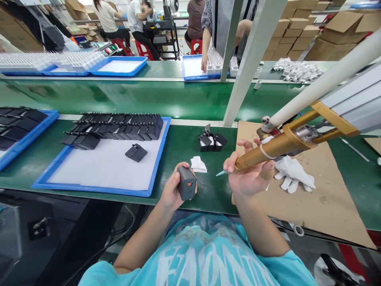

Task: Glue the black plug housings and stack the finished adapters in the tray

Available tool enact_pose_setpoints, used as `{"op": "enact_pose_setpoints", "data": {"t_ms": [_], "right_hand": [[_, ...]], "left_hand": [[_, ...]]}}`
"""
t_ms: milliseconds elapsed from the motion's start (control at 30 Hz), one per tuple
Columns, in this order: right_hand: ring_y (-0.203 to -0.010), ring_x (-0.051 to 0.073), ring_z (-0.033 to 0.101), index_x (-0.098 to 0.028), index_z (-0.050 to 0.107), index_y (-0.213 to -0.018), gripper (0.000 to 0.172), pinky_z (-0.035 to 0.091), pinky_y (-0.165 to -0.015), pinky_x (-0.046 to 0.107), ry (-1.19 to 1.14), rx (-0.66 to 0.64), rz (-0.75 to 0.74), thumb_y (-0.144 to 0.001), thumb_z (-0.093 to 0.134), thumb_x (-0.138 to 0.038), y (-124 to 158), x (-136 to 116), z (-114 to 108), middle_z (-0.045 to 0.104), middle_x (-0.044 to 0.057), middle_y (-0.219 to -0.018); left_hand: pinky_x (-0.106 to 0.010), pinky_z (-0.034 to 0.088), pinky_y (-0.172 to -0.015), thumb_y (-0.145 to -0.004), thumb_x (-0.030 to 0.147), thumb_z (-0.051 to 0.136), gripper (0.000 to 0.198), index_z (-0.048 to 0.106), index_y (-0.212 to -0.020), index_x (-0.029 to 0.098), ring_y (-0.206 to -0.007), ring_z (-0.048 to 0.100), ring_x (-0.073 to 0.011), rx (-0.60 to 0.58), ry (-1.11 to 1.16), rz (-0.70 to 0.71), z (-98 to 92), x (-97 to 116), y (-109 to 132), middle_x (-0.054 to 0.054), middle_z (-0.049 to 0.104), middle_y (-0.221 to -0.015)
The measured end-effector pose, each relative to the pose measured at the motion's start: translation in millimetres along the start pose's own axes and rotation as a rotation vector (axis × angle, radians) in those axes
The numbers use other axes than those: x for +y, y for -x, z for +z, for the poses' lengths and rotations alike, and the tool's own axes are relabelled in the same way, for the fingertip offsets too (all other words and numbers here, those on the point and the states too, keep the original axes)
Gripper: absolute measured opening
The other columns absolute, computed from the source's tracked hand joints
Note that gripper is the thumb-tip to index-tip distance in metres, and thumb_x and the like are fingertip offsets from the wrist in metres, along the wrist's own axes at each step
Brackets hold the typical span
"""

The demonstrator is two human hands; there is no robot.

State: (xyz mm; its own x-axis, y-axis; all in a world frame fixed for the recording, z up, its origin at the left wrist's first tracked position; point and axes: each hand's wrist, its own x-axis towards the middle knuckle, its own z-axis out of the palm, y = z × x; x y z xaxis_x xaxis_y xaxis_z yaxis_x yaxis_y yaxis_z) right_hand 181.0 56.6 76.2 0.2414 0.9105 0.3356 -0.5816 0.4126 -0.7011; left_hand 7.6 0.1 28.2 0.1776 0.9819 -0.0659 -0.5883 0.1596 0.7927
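My left hand [172, 190] is closed around a black charger block [187, 183], whose end with an orange port faces me. To its right, my right hand [250, 174] grips a gold dispenser [262, 154] with a pale blue tip [221, 173]. The tip points left toward the block and does not touch it. A folded white cloth [198, 164] lies just behind the block. On the left, a blue-rimmed tray [153, 174] holds rows of black chargers [119, 126] and one loose charger [136, 152].
Small black boxes [212, 142] stand behind the cloth. White gloves [293, 173] lie on brown cardboard [330, 198] at the right. A white metal post [250, 59] rises behind the dispenser. Another blue tray [24, 143] sits far left. Across the green conveyor [143, 97], people work.
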Motion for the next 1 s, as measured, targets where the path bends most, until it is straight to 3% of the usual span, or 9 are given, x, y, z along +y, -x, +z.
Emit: {"op": "enact_pose_setpoints", "data": {"t_ms": [167,433,667,1000], "right_hand": [[-0.039,0.007,0.055,-0.028,0.057,-0.102,0.036,0.048,-0.036,0.028,-0.004,-0.029,-0.006,-0.083,0.051,-0.058,0,2,1,0.061,0.0,-0.1],[-0.039,0.007,0.054,-0.029,0.059,-0.104,0.038,0.05,-0.036,0.029,0.007,-0.034,-0.003,-0.082,0.052,-0.059,-1,2,0,0.059,0.0,-0.1],[-0.04,0.007,0.054,-0.029,0.059,-0.101,0.037,0.05,-0.036,0.029,0.021,-0.046,-0.016,-0.083,0.05,-0.06,-1,2,-1,0.06,0.001,-0.101],[-0.04,0.007,0.054,-0.029,0.062,-0.098,0.034,0.049,-0.036,0.029,0.018,-0.048,-0.019,-0.084,0.049,-0.058,0,0,0,0.06,0.001,-0.102]], "left_hand": [[-0.019,0.042,-0.04,-0.088,0.054,0.058,0.036,0.045,-0.108,0.027,-0.056,0.059,-0.0132,-0.023,0.016,0.055,-8.3,3,3,0.001,0.058,-0.076],[-0.025,0.048,-0.05,-0.088,0.056,0.058,0.039,0.045,-0.11,0.026,-0.059,0.061,-0.0143,-0.053,-0.145,0.191,-13.6,2,7,0.0,0.06,-0.081],[-0.026,0.048,-0.053,-0.09,0.052,0.056,0.034,0.045,-0.111,0.027,-0.065,0.063,-0.0163,-0.143,-0.193,0.241,-17.0,3,8,-0.003,0.061,-0.086],[-0.026,0.05,-0.054,-0.091,0.05,0.056,0.032,0.046,-0.112,0.027,-0.065,0.063,-0.0163,-0.138,-0.194,0.25,-15.7,4,7,-0.003,0.061,-0.086]]}}
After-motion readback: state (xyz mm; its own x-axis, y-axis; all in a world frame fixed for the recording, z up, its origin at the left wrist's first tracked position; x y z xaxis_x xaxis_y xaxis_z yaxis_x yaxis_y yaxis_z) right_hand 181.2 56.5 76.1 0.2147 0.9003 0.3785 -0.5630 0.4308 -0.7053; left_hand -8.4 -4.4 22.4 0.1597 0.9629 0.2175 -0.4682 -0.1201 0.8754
